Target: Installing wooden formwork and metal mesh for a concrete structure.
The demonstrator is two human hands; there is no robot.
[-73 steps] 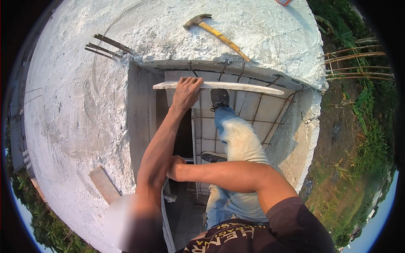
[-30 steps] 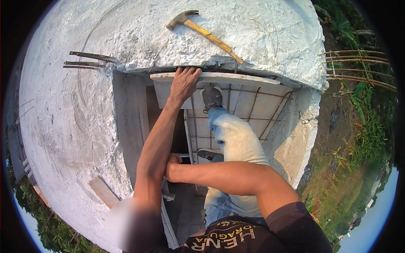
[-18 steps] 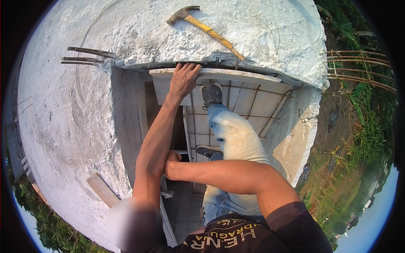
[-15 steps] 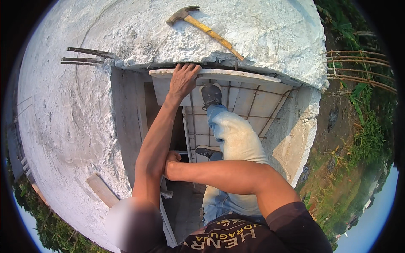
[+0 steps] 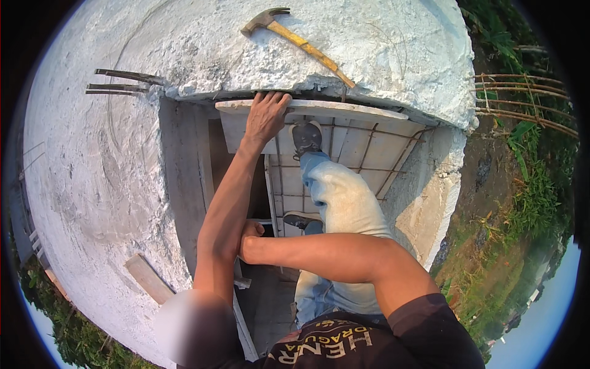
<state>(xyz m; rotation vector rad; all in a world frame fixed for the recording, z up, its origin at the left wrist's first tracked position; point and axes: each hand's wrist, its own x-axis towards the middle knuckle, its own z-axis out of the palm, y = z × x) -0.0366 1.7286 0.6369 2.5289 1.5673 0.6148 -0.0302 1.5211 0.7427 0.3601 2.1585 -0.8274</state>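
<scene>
My left hand (image 5: 267, 117) reaches forward with its fingers hooked over the top edge of a pale board (image 5: 344, 111). The board stands tilted against the broken far rim of the opening in the concrete. My right forearm crosses toward the left, and my right hand (image 5: 251, 232) rests beside my left forearm with its fingers curled. Whatever those fingers hold, if anything, is hidden. Beyond the board, a claw hammer (image 5: 301, 43) with a yellow handle lies on the rough concrete (image 5: 203, 43).
Below me, a rebar grid (image 5: 350, 167) lies over pale panels, with my shoes (image 5: 306, 138) on it. A dark gap (image 5: 261, 184) opens left of the grid. Rebar stubs (image 5: 126, 80) stick out at left, more rods (image 5: 522, 92) at right. A wooden offcut (image 5: 147, 278) lies on the left concrete.
Both hands keep their places, and the hammer and board stay put. Only a very slight shift of the view shows.
</scene>
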